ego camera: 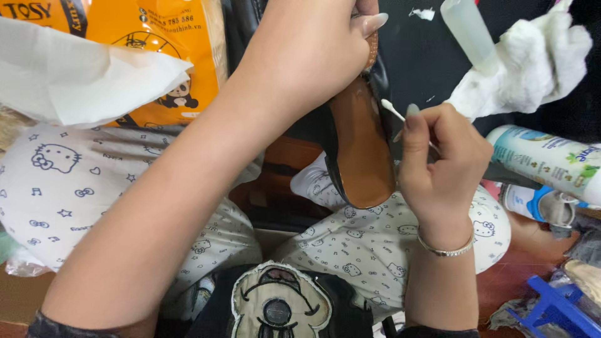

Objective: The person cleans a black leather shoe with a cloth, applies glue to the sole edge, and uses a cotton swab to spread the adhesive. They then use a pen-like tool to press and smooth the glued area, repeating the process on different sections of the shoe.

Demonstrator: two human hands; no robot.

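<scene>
My left hand [307,53] grips the upper end of a black shoe [358,144] with a tan insole, holding it tilted over my lap. My right hand [441,166] pinches a thin cotton swab [393,111], whose white tip touches the shoe's black edge. The shoe's far end is hidden behind my left hand.
A white rag [532,62] and a translucent bottle [469,31] lie at the upper right. A white and green spray can [551,163] lies to the right. An orange bag [169,50] and white paper [81,75] sit at upper left. A blue plastic piece [554,307] is at lower right.
</scene>
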